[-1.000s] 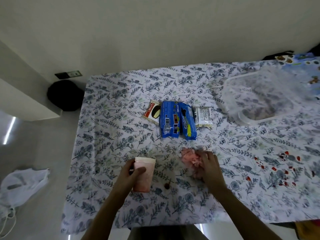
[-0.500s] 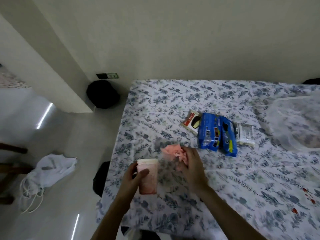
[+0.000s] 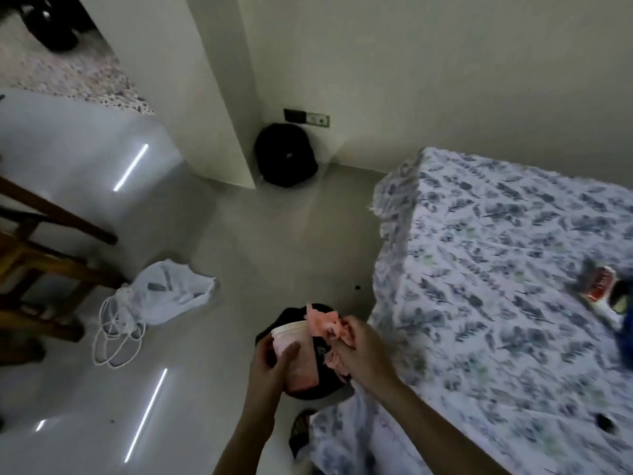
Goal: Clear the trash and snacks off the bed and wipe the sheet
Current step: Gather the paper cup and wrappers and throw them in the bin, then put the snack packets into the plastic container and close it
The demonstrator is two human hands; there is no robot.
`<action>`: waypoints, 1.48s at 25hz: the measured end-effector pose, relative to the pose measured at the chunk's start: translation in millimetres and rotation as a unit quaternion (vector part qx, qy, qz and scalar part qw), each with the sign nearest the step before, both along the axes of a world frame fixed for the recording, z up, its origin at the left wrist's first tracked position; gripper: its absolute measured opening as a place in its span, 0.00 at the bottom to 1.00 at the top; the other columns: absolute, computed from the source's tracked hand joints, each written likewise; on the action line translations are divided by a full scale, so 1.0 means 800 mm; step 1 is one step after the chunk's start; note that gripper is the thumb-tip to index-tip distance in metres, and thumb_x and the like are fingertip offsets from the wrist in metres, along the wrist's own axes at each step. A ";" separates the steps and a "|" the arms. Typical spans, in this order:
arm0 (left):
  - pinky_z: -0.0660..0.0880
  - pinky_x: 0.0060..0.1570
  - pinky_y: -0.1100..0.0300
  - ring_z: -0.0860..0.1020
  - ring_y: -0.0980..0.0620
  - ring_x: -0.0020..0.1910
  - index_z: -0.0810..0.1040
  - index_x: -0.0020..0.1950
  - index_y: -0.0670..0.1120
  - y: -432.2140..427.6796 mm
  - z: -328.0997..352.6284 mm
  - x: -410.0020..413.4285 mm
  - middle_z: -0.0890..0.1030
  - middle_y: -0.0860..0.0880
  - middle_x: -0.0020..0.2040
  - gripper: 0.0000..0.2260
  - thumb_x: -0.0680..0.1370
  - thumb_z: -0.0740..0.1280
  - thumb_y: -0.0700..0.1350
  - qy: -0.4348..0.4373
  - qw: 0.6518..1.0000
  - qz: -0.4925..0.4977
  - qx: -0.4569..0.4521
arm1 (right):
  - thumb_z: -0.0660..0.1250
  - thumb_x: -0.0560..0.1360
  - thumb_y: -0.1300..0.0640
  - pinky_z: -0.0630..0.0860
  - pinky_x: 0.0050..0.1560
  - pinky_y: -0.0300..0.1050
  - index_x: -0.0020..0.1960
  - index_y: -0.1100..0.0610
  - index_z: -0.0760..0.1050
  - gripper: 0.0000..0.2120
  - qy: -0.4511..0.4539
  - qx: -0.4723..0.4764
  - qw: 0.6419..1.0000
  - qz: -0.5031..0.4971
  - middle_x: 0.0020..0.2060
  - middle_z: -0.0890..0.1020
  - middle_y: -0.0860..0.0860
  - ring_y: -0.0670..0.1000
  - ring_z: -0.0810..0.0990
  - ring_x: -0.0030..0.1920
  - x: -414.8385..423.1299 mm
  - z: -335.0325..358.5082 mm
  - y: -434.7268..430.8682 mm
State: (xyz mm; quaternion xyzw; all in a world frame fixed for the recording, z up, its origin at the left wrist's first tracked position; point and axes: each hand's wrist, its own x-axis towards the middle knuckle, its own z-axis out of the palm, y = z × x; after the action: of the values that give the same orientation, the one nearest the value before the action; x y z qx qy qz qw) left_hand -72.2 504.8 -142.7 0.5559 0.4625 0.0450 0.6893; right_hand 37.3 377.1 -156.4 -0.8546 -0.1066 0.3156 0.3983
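My left hand grips a pale pink paper cup, upright, held over a black bin on the floor beside the bed. My right hand holds crumpled pink tissue just above the cup's rim and the bin. The bed with its blue floral sheet fills the right side. A red-and-white snack packet and the corner of a blue packet lie at the right edge. A small dark crumb sits on the sheet near the front.
A white plastic bag with cord handles lies on the floor at left, next to wooden furniture legs. A black round object stands against the wall corner. Glossy grey floor lies between them.
My view has swung left from the bed to the floor. Both hands have carried the cup and the pink tissue off the sheet to above the black bin.
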 end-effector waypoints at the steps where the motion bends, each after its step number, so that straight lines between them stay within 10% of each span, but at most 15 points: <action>1: 0.79 0.43 0.58 0.79 0.54 0.51 0.72 0.60 0.51 0.018 -0.022 0.002 0.78 0.54 0.52 0.15 0.75 0.69 0.44 0.011 1.000 0.008 -0.007 | 0.66 0.73 0.49 0.71 0.43 0.42 0.54 0.53 0.75 0.12 0.013 -0.014 1.000 0.000 0.49 0.80 0.50 0.51 0.79 0.49 -0.002 -0.018 0.023; 9: 0.79 0.55 0.46 0.80 0.47 0.54 0.72 0.64 0.45 0.072 -0.231 0.019 0.79 0.45 0.57 0.25 0.71 0.73 0.51 0.130 0.991 -0.022 -0.034 | 0.65 0.75 0.47 0.75 0.53 0.46 0.62 0.57 0.71 0.20 0.167 -0.089 0.978 -0.091 0.56 0.79 0.54 0.54 0.78 0.55 0.008 -0.197 0.103; 16: 0.76 0.53 0.49 0.78 0.40 0.53 0.75 0.55 0.36 0.082 -0.331 0.034 0.79 0.37 0.53 0.11 0.78 0.60 0.40 0.245 0.963 -0.086 0.066 | 0.60 0.78 0.53 0.73 0.56 0.47 0.67 0.58 0.69 0.19 0.120 -0.151 0.981 0.000 0.60 0.78 0.57 0.57 0.77 0.58 0.010 -0.272 0.093; 24: 0.72 0.54 0.55 0.77 0.42 0.57 0.76 0.60 0.38 0.061 -0.154 0.066 0.80 0.39 0.57 0.13 0.79 0.59 0.39 0.156 0.955 -0.218 0.128 | 0.60 0.78 0.53 0.72 0.61 0.49 0.68 0.55 0.66 0.19 -0.041 -0.120 0.987 0.094 0.65 0.72 0.54 0.55 0.74 0.62 0.028 -0.092 0.050; 29: 0.70 0.52 0.58 0.78 0.44 0.53 0.77 0.57 0.40 -0.007 -0.008 0.136 0.80 0.43 0.52 0.10 0.78 0.62 0.41 0.046 0.947 -0.256 0.189 | 0.58 0.79 0.54 0.71 0.45 0.44 0.70 0.56 0.64 0.20 -0.176 -0.093 0.975 0.101 0.66 0.69 0.53 0.54 0.77 0.47 0.045 0.064 -0.066; 37: 0.74 0.53 0.52 0.77 0.46 0.49 0.78 0.54 0.42 -0.257 0.098 0.169 0.79 0.46 0.48 0.08 0.79 0.63 0.43 -0.056 0.849 -0.473 0.227 | 0.61 0.79 0.52 0.74 0.56 0.50 0.68 0.55 0.67 0.19 -0.172 -0.103 0.967 -0.155 0.65 0.71 0.55 0.56 0.77 0.58 -0.002 0.116 -0.366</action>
State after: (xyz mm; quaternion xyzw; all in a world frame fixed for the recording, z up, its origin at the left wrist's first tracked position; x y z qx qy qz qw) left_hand 62.9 299.5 -64.6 0.8447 0.0809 -0.1520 0.5068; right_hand 35.9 84.1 -63.5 -0.9384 -0.0065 0.1076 0.3284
